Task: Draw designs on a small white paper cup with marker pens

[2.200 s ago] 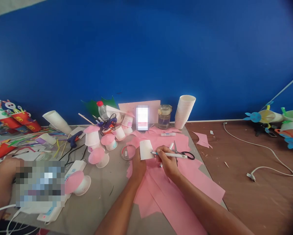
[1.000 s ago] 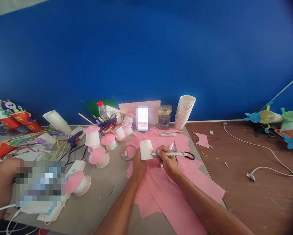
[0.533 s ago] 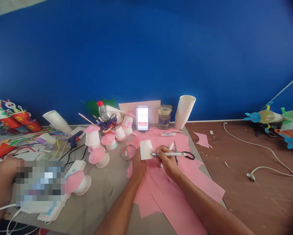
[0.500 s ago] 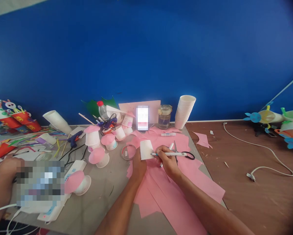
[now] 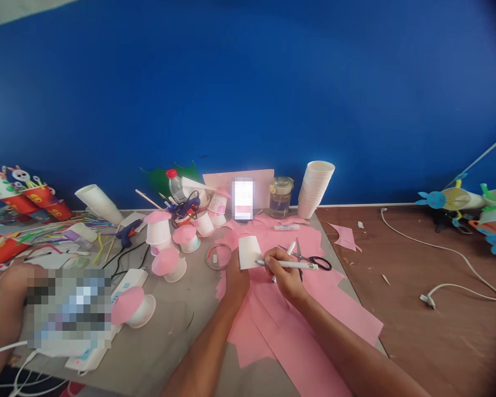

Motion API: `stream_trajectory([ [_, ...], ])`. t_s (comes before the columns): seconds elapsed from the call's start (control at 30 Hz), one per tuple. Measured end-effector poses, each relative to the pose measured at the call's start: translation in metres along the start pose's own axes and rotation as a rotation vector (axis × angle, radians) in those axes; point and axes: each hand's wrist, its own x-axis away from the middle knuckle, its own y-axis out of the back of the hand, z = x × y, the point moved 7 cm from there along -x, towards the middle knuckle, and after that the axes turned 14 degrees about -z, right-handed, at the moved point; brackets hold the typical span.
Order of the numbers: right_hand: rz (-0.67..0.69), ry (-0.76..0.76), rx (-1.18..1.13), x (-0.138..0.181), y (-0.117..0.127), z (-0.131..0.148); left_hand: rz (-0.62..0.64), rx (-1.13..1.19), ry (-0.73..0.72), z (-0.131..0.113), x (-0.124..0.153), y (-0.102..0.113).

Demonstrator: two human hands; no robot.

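Observation:
My left hand (image 5: 236,278) is closed around a white paper cup (image 5: 250,251), which lies on its side above the pink paper. In my right hand (image 5: 284,273) I grip a white marker (image 5: 301,266), its tip at the lower right of the cup's wall. Whether the tip touches the cup is hard to tell. Beneath both hands spread sheets of pink paper (image 5: 281,342). Scissors (image 5: 320,262) with black handles lie partly behind my right hand, beside another white marker (image 5: 291,247). A roll of tape (image 5: 219,257) rests left of the cup.
Several white cups with pink paper discs (image 5: 165,261) stand to the left. Behind are a lit phone (image 5: 243,199), a jar (image 5: 281,197) and a tall cup stack (image 5: 316,189). A glue gun (image 5: 127,234) and power strip (image 5: 126,275) lie left, near another person's hand (image 5: 18,281).
The marker's rear end has dipped slightly in my right hand, with its tip still by the cup. The whole view has shifted a little. My left hand keeps its hold.

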Motion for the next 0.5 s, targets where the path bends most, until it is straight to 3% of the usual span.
stream_trajectory([
  [0.27,0.057,0.002,0.065,-0.0016,0.0013,-0.002,0.004,-0.018,0.04,0.0011,0.0007,0.0004],
  [0.5,0.023,-0.029,0.064,-0.0017,0.0007,0.0003,0.001,-0.016,0.016,0.0003,0.0006,-0.0001],
])
